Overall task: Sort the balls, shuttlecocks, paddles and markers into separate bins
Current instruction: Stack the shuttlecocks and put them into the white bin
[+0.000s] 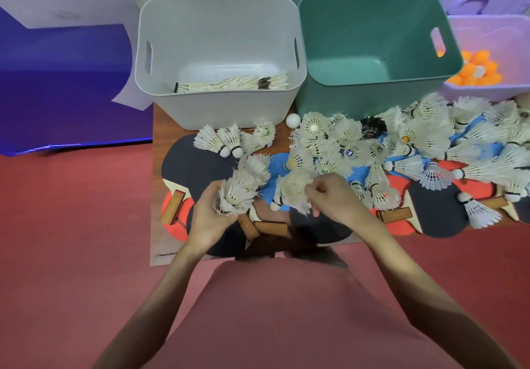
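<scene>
The left hand [210,213] holds its grip clamped round a nested stack of shuttlecocks [239,193] at lower centre, apparently to bin several at once, while the right hand [329,196] pinches another shuttlecock [292,190] below the grey bin [218,104] at upper centre.

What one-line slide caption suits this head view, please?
Left hand holds stacked shuttlecocks; right hand picks another before the grey bin.

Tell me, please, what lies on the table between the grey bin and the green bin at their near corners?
In the head view, a single white ball sits on the bare wooden table there, in the gap between the grey bin and the green bin.
</scene>
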